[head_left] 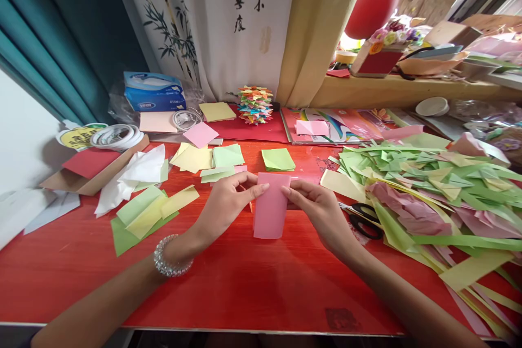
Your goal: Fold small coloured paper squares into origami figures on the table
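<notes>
A narrow rectangle of pink paper [271, 212] stands out in front of me between both hands, over the red table. My left hand [232, 198] pinches its upper left edge, with the thumb on the near face. On the upper right edge, my right hand [312, 201] grips the same sheet between thumb and fingers. The fingertips behind the paper are hidden. Just beyond the hands lie a stack of green paper squares [278, 159], a light green stack [228, 155] and pale yellow sheets [192, 157].
Black-handled scissors [365, 220] lie right of my right hand, beside a large heap of green paper strips [432, 174]. Folded sheets [149, 212] are at left. Behind stand a blue tissue pack [154, 92], tape rolls [118, 136] and a multicoloured paper piece [255, 105].
</notes>
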The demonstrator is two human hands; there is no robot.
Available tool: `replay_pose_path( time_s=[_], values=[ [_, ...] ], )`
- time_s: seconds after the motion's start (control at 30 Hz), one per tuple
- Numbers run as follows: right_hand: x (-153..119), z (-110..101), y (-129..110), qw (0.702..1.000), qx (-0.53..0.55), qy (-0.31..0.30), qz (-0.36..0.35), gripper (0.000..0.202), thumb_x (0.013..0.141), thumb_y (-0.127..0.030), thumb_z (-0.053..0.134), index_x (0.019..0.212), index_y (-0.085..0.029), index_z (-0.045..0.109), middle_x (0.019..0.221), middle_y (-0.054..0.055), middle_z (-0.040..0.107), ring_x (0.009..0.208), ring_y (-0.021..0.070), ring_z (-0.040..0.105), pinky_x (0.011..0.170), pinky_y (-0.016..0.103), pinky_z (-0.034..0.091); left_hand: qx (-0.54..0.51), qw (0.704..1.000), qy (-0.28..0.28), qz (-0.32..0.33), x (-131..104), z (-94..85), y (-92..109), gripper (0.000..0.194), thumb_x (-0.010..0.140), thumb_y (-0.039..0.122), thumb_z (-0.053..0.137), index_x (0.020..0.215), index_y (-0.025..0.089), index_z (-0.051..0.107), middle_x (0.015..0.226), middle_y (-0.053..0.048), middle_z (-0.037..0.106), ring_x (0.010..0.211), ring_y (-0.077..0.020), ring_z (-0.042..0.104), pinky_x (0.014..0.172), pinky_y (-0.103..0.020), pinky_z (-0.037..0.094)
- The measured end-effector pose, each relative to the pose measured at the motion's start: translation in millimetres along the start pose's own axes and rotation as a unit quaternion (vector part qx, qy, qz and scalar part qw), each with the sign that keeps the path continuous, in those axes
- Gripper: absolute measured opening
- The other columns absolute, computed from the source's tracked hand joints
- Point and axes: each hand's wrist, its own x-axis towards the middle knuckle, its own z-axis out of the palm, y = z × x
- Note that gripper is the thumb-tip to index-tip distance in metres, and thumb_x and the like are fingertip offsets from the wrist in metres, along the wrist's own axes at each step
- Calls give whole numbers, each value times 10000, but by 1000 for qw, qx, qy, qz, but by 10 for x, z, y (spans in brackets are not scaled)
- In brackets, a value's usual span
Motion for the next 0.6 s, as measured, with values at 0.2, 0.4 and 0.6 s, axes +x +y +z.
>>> replay_pose_path(
  time_s=[0.2,0.4,0.6],
  values=[
    [-23,8,1,1000,-22,1,7,226,810,-328,561,931,-163,657,840,28,659,785,160,603,739,307,513,-17,1000,1,-1,-30,11,3,215,790,390,558,791,181,610,737,4,570,674,-115,499,608,-232,416],
    [-30,22,-3,1000,-15,5,-4,212,808,-317,564,923,-167,663,816,17,659,743,134,601,718,267,511,-28,1000,-5,-1,-42,18,-13,200,797,373,553,814,184,617,776,-8,597,712,-131,521,633,-248,434],
    [-32,13,2,1000,-16,10,1,208,802,-321,572,905,-169,668,802,15,660,751,137,604,712,258,509,-24,1000,-8,0,-41,23,-29,193,797,370,556,799,187,615,765,-1,592,714,-126,516,644,-247,430]
  ],
)
